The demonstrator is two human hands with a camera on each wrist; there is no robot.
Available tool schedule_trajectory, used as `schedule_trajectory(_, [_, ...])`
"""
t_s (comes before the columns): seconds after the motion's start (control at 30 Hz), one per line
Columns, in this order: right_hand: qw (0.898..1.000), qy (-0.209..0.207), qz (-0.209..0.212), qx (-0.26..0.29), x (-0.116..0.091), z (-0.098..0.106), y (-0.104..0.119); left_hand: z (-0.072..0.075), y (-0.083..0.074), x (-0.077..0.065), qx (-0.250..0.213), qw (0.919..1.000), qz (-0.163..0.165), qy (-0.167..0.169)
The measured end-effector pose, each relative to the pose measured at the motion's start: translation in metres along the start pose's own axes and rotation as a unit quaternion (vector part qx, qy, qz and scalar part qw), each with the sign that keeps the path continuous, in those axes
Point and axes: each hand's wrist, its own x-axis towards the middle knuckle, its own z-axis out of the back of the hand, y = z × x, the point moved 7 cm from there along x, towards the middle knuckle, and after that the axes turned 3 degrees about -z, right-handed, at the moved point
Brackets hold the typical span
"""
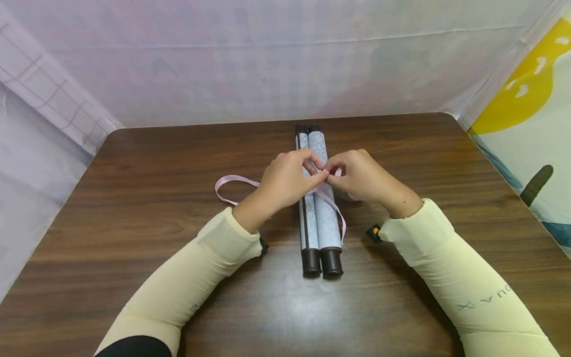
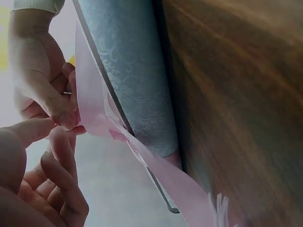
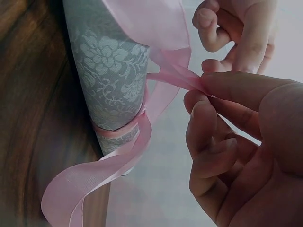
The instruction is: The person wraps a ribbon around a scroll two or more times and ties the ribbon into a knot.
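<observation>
Two slim rolls (image 1: 327, 223) lie side by side on the table, covered in pale blue-grey floral fabric, with dark brown end knobs. A pink ribbon (image 3: 165, 28) wraps round them, looping out to the left in the head view, with a tail over the right roll. Above the rolls, my right hand (image 1: 359, 173) pinches a gathered piece of ribbon between thumb and forefinger. My left hand (image 1: 290, 176) meets it there, thumb and a fingertip closing at the same bit of ribbon. Its other fingers are bent. The fingertips partly hide the ribbon at the pinch.
The brown wooden table (image 1: 156, 223) extends on both sides of the rolls. A pale cloth wall (image 1: 267, 74) stands behind its far edge, and a printed curtain (image 1: 526, 124) with yellow shapes hangs at the right. White ribbon-end threads (image 2: 220, 205) show near the tabletop.
</observation>
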Motion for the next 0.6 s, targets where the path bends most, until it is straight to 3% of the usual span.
schedule_trajectory(0.2, [1.000, 0.005, 0.001, -0.005, 0.000, 0.002, 0.001, 0.000, -0.002, 0.002, -0.006, 0.9997, -0.022, 0.007])
schedule_trajectory(0.33, [1.000, 0.024, -0.019, 0.007, -0.003, 0.003, -0.002, 0.002, -0.001, 0.002, -0.011, 0.9997, -0.019, 0.009])
schedule_trajectory(0.47, [0.996, 0.081, -0.032, -0.005, -0.010, -0.006, -0.006, 0.004, 0.002, 0.002, -0.018, 0.9996, -0.018, 0.007])
schedule_trajectory(0.6, [0.989, 0.146, -0.009, -0.025, -0.014, -0.021, -0.003, 0.005, 0.003, 0.003, -0.020, 0.9996, -0.021, 0.003])
